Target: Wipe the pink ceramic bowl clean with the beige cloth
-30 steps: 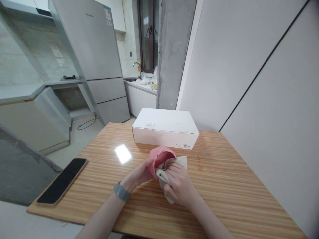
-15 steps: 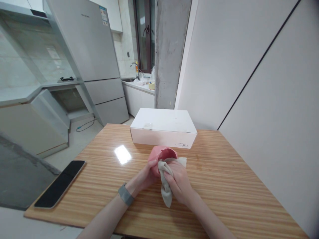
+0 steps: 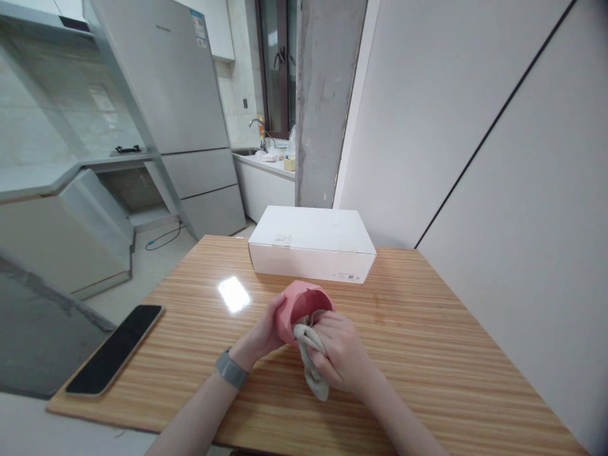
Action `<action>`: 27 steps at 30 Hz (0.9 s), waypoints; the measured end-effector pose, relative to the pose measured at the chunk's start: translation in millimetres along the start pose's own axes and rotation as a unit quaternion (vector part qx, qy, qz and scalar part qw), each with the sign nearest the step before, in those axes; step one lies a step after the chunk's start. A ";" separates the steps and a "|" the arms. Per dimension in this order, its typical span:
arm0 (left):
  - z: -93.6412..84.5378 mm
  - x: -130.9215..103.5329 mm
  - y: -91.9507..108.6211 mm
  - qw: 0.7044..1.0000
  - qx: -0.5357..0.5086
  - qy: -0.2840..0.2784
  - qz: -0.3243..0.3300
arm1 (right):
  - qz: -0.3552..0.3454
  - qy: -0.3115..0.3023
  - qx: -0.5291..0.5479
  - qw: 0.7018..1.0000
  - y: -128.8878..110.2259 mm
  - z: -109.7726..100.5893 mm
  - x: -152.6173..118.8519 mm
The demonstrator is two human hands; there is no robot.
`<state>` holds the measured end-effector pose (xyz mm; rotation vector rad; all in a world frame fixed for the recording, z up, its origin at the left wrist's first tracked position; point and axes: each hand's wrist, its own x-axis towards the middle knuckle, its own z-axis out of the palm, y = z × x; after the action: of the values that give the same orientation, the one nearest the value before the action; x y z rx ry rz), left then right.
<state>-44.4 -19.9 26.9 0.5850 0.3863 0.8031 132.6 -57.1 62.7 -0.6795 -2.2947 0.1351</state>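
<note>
A pink container (image 3: 288, 308), faceted like a small pot or bowl, is tilted with its open mouth toward me and to the right. My left hand (image 3: 266, 328) is closed round its left side and holds it above the table. In my right hand (image 3: 341, 348) is a bunched grey-white cloth (image 3: 311, 358), part of it pushed into the container's mouth and the rest hanging down below. The right fingertips are at the lower rim, partly hidden by the cloth and the container.
Behind the container, a white box (image 3: 311, 261) lies on the wooden table (image 3: 427, 354). A dark phone-like slab (image 3: 116, 348) rests near the left edge. Farther off stand a fridge (image 3: 190, 95) and a sink counter (image 3: 263, 177); a white wall borders the right.
Both hands have shifted slightly left with the pink container, whose mouth now faces me more. The cloth has moved lower along the rim, and its end at the right no longer shows.
</note>
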 end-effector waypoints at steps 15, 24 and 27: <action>-7.2 4.8 -1.7 0.998 0.008 0.055 -0.041 | 0.092 0.048 0.165 0.981 5.5 -13.4 -7.4; -8.6 4.3 0.8 0.993 0.060 -0.022 -0.095 | -0.005 0.043 0.035 0.998 15.8 -14.4 -6.7; -8.8 3.3 0.9 0.994 0.029 -0.015 -0.103 | -0.045 0.046 0.011 0.998 13.7 -12.3 -4.9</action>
<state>-47.4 -13.8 20.3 0.6001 0.4362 0.5873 149.8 -49.1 64.7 -0.5584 -2.2278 0.0847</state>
